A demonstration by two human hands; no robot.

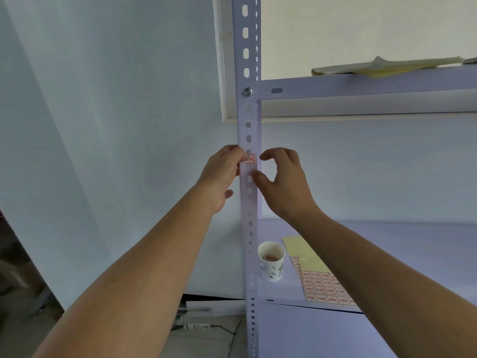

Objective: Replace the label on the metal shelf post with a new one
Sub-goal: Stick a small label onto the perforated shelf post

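A pale metal shelf post (249,120) with slotted holes runs up the middle of the view. A small white label with red print (251,159) sits on the post at hand height. My left hand (222,174) is at the post's left edge, its fingertips pinched on the label's left end. My right hand (282,183) hovers on the post's right side with fingers apart and curled, the thumb touching the post just below the label. It holds nothing.
On the lower shelf (387,239) stand a paper cup (271,260) holding peeled scraps and a sheet of red-printed labels (322,285) on yellow backing. Yellow sheets (382,66) lie on the upper shelf. A white wall is to the left; cables lie on the floor.
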